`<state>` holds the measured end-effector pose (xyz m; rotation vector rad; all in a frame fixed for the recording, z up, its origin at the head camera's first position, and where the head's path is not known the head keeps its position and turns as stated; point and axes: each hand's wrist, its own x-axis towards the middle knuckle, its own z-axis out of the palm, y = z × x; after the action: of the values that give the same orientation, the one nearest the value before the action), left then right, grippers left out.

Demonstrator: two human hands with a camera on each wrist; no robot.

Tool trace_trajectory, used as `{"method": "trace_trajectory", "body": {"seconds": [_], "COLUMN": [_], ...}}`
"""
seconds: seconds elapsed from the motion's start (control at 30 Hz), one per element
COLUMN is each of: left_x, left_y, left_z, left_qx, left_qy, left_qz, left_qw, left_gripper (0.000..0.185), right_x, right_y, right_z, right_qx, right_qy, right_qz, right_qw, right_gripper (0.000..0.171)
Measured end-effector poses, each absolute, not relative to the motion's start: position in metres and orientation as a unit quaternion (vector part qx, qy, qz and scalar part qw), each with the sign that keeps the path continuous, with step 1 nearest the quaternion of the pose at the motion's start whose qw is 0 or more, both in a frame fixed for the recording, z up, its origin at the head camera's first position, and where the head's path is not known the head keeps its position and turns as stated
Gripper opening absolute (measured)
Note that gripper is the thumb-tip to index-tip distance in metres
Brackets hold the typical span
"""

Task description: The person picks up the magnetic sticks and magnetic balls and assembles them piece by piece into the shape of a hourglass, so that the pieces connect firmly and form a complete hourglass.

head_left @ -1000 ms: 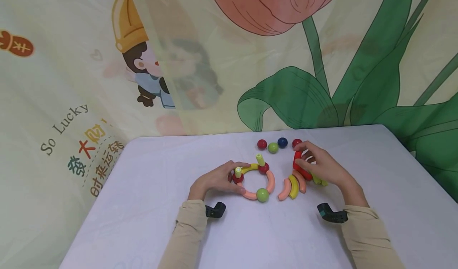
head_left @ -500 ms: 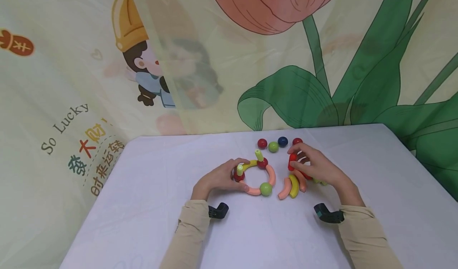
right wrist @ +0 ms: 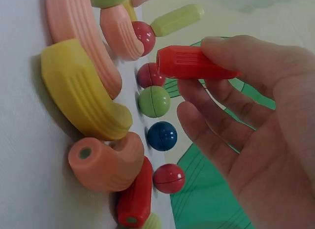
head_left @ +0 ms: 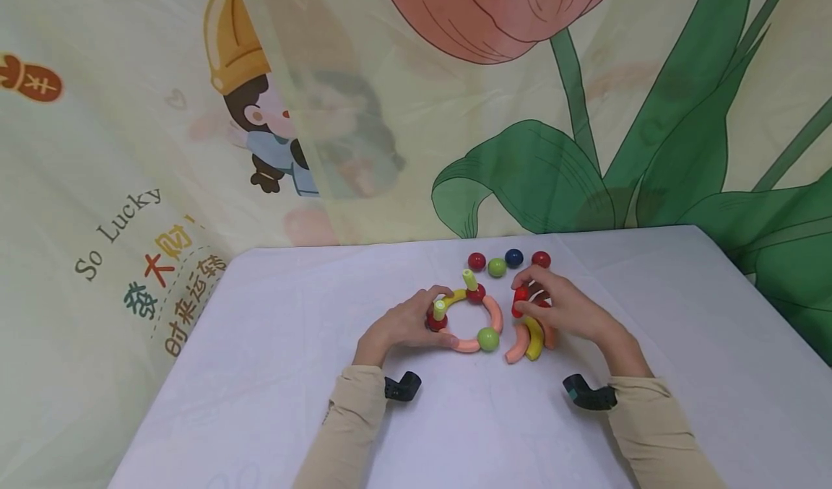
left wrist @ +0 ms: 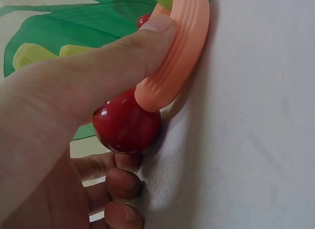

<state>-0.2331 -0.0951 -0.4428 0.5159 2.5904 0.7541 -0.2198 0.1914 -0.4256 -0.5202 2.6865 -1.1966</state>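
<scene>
In the head view, my left hand [head_left: 409,323] grips the left side of a ring of magnetic sticks and balls. Its thumb presses a pink curved stick [left wrist: 182,56], with the fingers around a red ball [left wrist: 128,123]. A yellow curved stick [head_left: 457,297], another red ball [head_left: 476,293], a second pink curved stick [head_left: 493,314] and a green ball [head_left: 488,339] form the rest of the ring. Light green sticks [head_left: 470,280] stand up from both red balls. Right of the ring, my right hand [head_left: 572,307] pinches a straight red stick [right wrist: 179,62], held off the table.
Loose curved sticks, pink [head_left: 518,344] and yellow [head_left: 534,339], lie below my right hand, with another red stick [right wrist: 135,194] beside them. Behind, a row holds red [head_left: 477,261], green [head_left: 497,267] and blue [head_left: 514,258] balls and one more red ball [head_left: 541,259].
My right hand has moved left with the red stick, away from the pile and toward the ring. My left hand has shifted slightly right, turning the ring so its green ball sits farther right and up.
</scene>
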Motion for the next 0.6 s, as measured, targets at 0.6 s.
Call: {"method": "trace_trajectory", "body": {"seconds": [0.6], "left_x": [-0.232], "left_y": [-0.095], "left_z": [-0.437], "left_qx": [0.186], "left_qy": [0.917], "left_qz": [0.269], "left_qw": [0.229], "left_gripper": [0.076], "right_x": [-0.216], "right_y": [0.174], "right_z": [-0.423], "right_qx": [-0.205], "right_qy": [0.887], "right_qz": [-0.405], "right_qw": [0.082], "right_gripper": [0.034]}}
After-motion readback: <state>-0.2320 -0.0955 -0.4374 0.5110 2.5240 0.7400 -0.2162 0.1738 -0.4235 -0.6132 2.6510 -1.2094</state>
